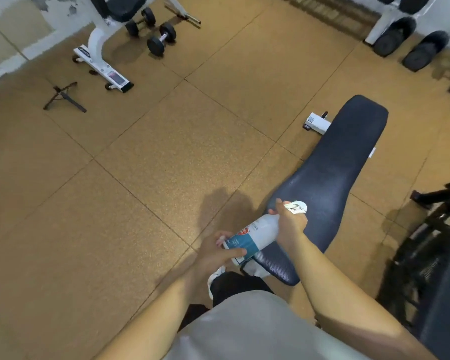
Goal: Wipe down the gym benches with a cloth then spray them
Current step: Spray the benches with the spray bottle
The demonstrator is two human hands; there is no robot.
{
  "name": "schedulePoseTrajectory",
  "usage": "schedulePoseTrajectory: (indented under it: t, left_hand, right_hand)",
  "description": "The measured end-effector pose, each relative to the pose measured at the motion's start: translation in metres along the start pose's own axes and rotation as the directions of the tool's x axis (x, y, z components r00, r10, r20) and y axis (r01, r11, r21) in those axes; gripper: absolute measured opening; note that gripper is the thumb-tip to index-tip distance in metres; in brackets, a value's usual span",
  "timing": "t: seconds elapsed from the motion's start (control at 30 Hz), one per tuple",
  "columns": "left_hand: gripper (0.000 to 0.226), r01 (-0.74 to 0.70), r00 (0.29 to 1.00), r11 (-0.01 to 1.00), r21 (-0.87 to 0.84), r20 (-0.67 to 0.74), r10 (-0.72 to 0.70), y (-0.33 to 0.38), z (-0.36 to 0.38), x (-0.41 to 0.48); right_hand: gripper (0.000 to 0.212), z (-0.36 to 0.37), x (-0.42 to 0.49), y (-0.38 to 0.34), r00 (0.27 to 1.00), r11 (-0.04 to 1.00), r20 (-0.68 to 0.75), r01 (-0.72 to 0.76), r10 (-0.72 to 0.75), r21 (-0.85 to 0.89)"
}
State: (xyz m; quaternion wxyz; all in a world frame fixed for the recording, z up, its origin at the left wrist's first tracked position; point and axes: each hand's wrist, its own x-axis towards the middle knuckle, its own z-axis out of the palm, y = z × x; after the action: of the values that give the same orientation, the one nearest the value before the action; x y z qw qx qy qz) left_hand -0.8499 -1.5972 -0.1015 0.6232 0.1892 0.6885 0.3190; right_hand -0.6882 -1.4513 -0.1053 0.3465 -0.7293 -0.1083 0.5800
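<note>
gripping a smooth white cylindrical spray bottle [255, 236] over the textured padded bench [333, 178].

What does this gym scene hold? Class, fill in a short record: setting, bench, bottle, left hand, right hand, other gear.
setting: tan tiled gym floor
bench: dark blue padded bench, running away from the person
bottle: white plastic spray bottle with blue label, tilted over the bench's near end
left hand: left hand grips the bottle's base
right hand: right hand grips its neck by the white trigger head
other gear: two black dumbbells beside a white-framed bench, far left
</note>
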Motion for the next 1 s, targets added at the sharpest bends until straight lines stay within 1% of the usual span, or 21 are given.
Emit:
schedulePoseTrajectory:
  t: [0.07, 0.13, 0.2, 0.27, 0.37, 0.47, 0.57, 0.63, 0.67, 0.73, 0.77, 0.8, 0.87, 0.9, 0.93, 1.0]
  left_hand:
    - [0.051, -0.014, 0.999, 0.999, 0.048, 0.044, 0.012, 0.026, -0.007, 0.019]
    - [0.056, -0.032, 0.996, 0.994, 0.103, 0.083, 0.024, 0.043, -0.012, 0.031]
    - [0.065, -0.045, 0.991, 0.988, 0.15, 0.129, 0.025, 0.061, -0.011, 0.046]
    - [0.07, -0.059, 0.984, 0.982, 0.177, 0.175, 0.027, 0.077, -0.008, 0.059]
    - [0.069, -0.074, 0.969, 0.966, 0.247, 0.245, 0.012, 0.101, -0.003, 0.083]
    - [0.063, -0.097, 0.942, 0.944, 0.315, 0.334, -0.014, 0.125, -0.001, 0.11]
    - [0.063, -0.157, 0.892, 0.912, 0.38, 0.45, -0.034, 0.157, 0.0, 0.141]
    - [0.068, -0.185, 0.84, 0.893, 0.409, 0.538, -0.072, 0.18, -0.002, 0.159]
    - [0.067, -0.205, 0.811, 0.877, 0.435, 0.577, -0.097, 0.194, -0.003, 0.165]
    - [0.053, -0.252, 0.752, 0.846, 0.47, 0.645, -0.134, 0.219, -0.006, 0.178]
    - [0.047, -0.256, 0.736, 0.846, 0.468, 0.661, -0.144, 0.231, -0.007, 0.185]
    - [0.049, -0.246, 0.733, 0.846, 0.473, 0.662, -0.157, 0.242, -0.008, 0.193]
    - [0.068, -0.225, 0.732, 0.845, 0.485, 0.657, -0.183, 0.262, -0.008, 0.211]
    - [0.077, -0.218, 0.727, 0.842, 0.493, 0.658, -0.197, 0.273, -0.006, 0.218]
    - [0.082, -0.213, 0.722, 0.836, 0.506, 0.658, -0.214, 0.284, -0.004, 0.227]
    - [0.079, -0.21, 0.706, 0.823, 0.527, 0.664, -0.245, 0.303, 0.001, 0.241]
  right_hand:
    - [0.023, 0.008, 0.006, -0.015, 0.999, 0.999, -0.048, -0.013, 0.015, 0.036]
    - [0.027, 0.013, 0.009, -0.027, 0.997, 0.996, -0.067, -0.02, 0.025, 0.086]
    - [0.021, 0.015, 0.012, -0.043, 0.996, 0.99, -0.079, -0.018, 0.03, 0.142]
    - [0.02, 0.017, 0.015, -0.056, 0.997, 0.976, -0.079, 0.0, 0.018, 0.219]
    - [0.024, 0.018, 0.021, -0.074, 0.993, 0.954, -0.122, 0.048, -0.012, 0.295]
    - [0.018, 0.023, 0.028, -0.093, 0.976, 0.947, -0.219, 0.054, 0.017, 0.318]
    - [0.019, 0.028, 0.035, -0.108, 0.962, 0.916, -0.264, 0.045, 0.068, 0.398]
    - [0.019, 0.032, 0.037, -0.115, 0.969, 0.884, -0.241, 0.064, 0.057, 0.463]
    - [0.018, 0.035, 0.038, -0.119, 0.971, 0.864, -0.235, 0.082, 0.043, 0.497]
    - [0.018, 0.043, 0.036, -0.127, 0.967, 0.83, -0.252, 0.103, 0.046, 0.547]
    - [0.019, 0.048, 0.036, -0.13, 0.957, 0.82, -0.282, 0.107, 0.069, 0.562]
    - [0.019, 0.054, 0.036, -0.135, 0.939, 0.815, -0.329, 0.111, 0.101, 0.569]
    - [0.019, 0.064, 0.035, -0.143, 0.89, 0.8, -0.414, 0.105, 0.189, 0.59]
    - [0.02, 0.071, 0.034, -0.149, 0.871, 0.779, -0.435, 0.104, 0.228, 0.618]
    - [0.022, 0.077, 0.033, -0.154, 0.856, 0.753, -0.447, 0.111, 0.259, 0.649]
    - [0.023, 0.085, 0.036, -0.162, 0.832, 0.705, -0.468, 0.138, 0.298, 0.695]
